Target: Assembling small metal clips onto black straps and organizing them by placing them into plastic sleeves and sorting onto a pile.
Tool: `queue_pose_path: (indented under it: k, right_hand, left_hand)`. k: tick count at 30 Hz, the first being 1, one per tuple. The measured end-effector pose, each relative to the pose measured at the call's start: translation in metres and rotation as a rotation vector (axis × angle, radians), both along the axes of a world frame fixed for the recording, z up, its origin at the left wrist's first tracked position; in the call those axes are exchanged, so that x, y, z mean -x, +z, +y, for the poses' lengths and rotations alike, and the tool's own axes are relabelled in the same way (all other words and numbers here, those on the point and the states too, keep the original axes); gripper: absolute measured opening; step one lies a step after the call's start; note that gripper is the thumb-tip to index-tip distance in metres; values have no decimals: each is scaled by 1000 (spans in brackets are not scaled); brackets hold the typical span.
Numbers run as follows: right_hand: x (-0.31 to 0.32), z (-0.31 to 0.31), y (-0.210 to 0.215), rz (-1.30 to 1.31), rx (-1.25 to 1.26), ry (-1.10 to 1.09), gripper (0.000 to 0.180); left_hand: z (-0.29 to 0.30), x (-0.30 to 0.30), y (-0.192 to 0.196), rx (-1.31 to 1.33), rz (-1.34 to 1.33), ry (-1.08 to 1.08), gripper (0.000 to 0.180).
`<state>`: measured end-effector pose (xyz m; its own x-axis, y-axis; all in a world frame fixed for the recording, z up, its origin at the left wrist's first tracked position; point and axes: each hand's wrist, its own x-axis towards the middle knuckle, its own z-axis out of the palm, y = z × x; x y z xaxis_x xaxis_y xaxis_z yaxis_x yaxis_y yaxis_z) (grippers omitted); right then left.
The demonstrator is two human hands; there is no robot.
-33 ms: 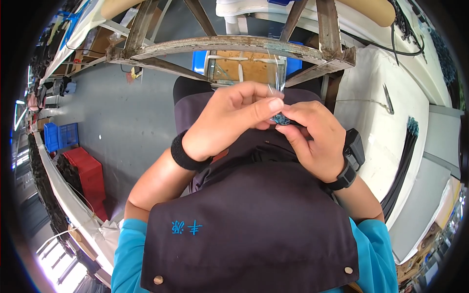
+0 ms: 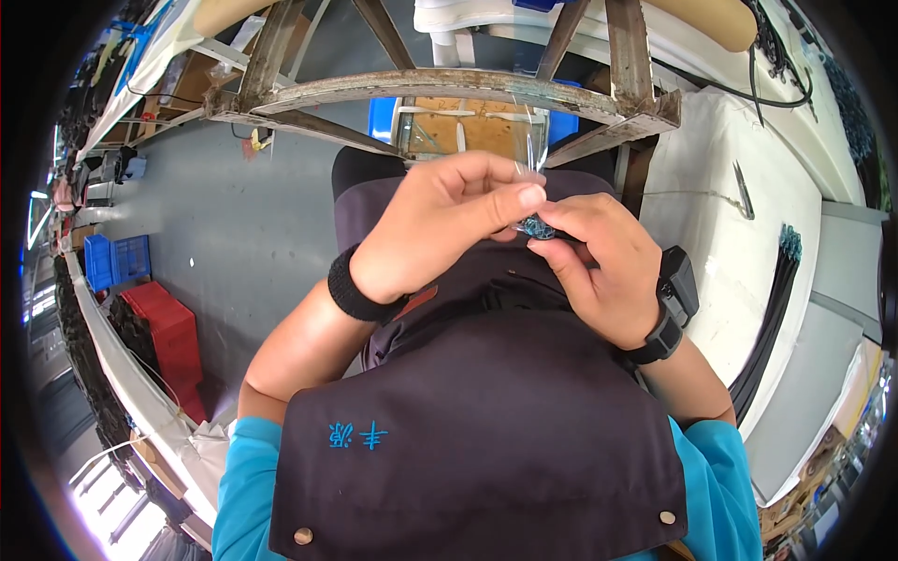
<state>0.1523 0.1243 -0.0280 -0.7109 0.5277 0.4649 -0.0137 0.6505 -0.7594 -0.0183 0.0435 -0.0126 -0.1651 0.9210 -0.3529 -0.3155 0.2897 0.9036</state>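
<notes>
— Which clothes does the person wear?
— A dark apron [image 2: 496, 393] with blue embroidery [image 2: 357, 436] and two metal snaps [image 2: 667, 517]; the sleeves [image 2: 248, 486] are turquoise.
— And the wrists?
— On the left, a black band [image 2: 354, 287]; on the right, a black strap [image 2: 662, 338].

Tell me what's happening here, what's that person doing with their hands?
Someone in a dark apron is working with both hands close together. The right hand pinches a small dark-and-teal piece; it's too covered to tell what it is. The left hand pinches clear plastic that sticks up past its fingers. On the right, black cords with teal ends lie on a white surface.
</notes>
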Motion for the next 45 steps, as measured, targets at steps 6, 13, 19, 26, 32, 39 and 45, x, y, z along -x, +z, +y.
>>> queue_pose_path:
  k: [6,13,19,26,32,39,45]
  right_hand:
    - [0,12,5,-48,-111,110,23]
    - [0,18,15,-123,-89,106,13]
    - [8,31,23,-322,162,159,11]
    - [14,22,10,-193,942,216,18]
    - [8,15,-7,77,1092,123,14]
    - [-11,38,-36,-228,479,-133,17]
    - [1,4,12,68,-164,15,39]
  left_hand:
    - [8,10,-3,-123,101,-9,14]
    - [0,11,0,-135,100,7,15]
    - [-8,13,-5,-189,66,25,14]
    - [-9,11,-6,-144,143,88,15]
    - [-11,5,-2,-114,109,117,14]
    - [-11,6,-3,-109,29,149,12]
    - [-13,5,-3,-63,52,130,11]
